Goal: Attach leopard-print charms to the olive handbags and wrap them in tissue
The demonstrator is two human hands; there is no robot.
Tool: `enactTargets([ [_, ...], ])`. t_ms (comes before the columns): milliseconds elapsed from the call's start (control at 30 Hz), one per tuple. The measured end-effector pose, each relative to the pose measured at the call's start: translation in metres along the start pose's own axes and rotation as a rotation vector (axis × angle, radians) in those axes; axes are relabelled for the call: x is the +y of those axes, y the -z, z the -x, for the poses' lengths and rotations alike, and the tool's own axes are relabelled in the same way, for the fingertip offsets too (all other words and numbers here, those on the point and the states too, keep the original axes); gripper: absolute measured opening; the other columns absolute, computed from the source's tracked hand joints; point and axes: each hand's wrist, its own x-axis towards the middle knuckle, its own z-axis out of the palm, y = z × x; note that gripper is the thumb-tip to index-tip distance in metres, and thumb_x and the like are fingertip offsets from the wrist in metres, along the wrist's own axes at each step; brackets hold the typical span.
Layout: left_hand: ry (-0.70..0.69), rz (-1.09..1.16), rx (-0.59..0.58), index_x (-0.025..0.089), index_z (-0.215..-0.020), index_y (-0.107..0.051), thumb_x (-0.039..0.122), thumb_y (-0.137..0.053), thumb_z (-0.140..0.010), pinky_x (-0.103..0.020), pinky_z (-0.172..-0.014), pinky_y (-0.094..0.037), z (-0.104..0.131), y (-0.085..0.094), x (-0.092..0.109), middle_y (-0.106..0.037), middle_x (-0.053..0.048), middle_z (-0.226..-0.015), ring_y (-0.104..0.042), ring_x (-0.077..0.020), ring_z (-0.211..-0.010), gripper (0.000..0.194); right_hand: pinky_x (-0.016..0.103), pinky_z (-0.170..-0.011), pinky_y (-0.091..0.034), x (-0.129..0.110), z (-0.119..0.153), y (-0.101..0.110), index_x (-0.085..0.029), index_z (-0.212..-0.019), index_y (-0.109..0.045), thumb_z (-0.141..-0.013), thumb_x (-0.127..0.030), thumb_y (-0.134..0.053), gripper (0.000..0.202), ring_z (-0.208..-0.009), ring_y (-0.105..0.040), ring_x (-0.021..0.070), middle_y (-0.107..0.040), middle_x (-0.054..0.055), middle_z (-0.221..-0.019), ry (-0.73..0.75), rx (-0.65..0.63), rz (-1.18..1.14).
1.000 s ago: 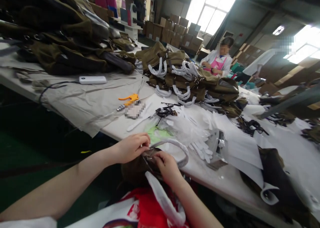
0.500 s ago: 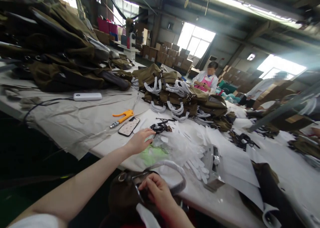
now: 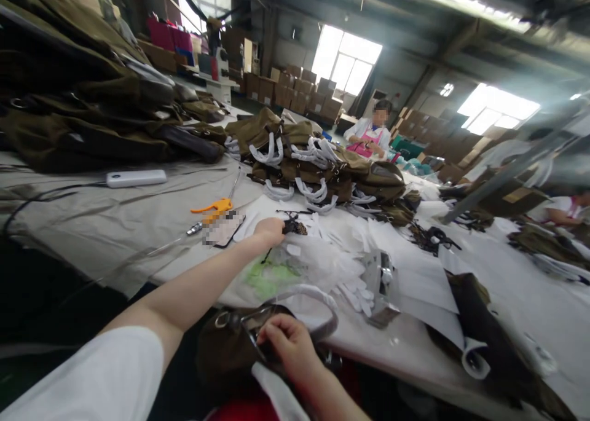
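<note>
My left hand point(image 3: 271, 230) reaches over the table to a small tangled pile of black straps point(image 3: 294, 225). Its fingers look curled in at the pile's left edge, and a thin dark strand dangles below it. Close to my body, an olive-brown handbag point(image 3: 219, 341) rests against the table edge, its mouth partly open. White wrapping covers its raised handle point(image 3: 318, 295). My right hand point(image 3: 288, 344) is at the bag's mouth, thumb and forefinger pinched together on its edge; the other fingertips are partly hidden.
Left of my forearm lie an orange air blow gun point(image 3: 216, 211) and a phone point(image 3: 225, 229). White gloves point(image 3: 354, 295) and a metal device point(image 3: 381, 286) are to the right. Stacked bags point(image 3: 318, 169) stand behind; a person in a pink apron point(image 3: 369, 135) works beyond.
My left hand has moved forward onto the black straps, its fingers going from spread to curled. My right hand stays at the bag's mouth. The whole view has shifted slightly.
</note>
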Motion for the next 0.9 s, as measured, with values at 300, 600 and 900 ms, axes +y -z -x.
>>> enactTargets([
  [300, -0.295, 0.066, -0.017, 0.022, -0.104, -0.072, 0.011, -0.051, -0.079, -0.024, -0.098, -0.043, 0.050, 0.039, -0.042, -0.066, 0.001, -0.125, -0.061, -0.0149, -0.107, 0.034, 0.027, -0.076, -0.048, -0.010, 0.005, 0.006, -0.018, -0.075, -0.070, -0.088, -0.036, -0.059, 0.024, -0.076, -0.064, 0.0159, -0.071, 0.003, -0.077, 0.054, -0.053, 0.086],
  [600, -0.246, 0.015, -0.019, 0.022, -0.133, -0.055, 0.003, -0.044, -0.076, -0.032, -0.109, -0.040, 0.073, -0.023, -0.056, -0.046, -0.004, -0.149, -0.050, -0.0199, -0.130, 0.060, 0.027, -0.076, -0.048, -0.011, 0.009, 0.004, -0.019, -0.077, -0.070, -0.090, -0.031, -0.057, 0.022, -0.077, -0.065, 0.0156, -0.072, 0.002, -0.079, 0.094, -0.066, 0.137],
  [900, -0.375, 0.146, -0.163, 0.021, -0.089, -0.073, 0.030, -0.060, -0.081, -0.030, -0.079, -0.049, 0.119, -0.008, -0.018, -0.072, -0.005, -0.092, -0.066, -0.0215, -0.086, 0.019, 0.028, -0.076, -0.048, -0.012, 0.009, 0.004, -0.019, -0.076, -0.069, -0.088, -0.036, -0.058, 0.024, -0.076, -0.065, 0.0167, -0.072, 0.003, -0.078, 0.060, -0.033, 0.073],
])
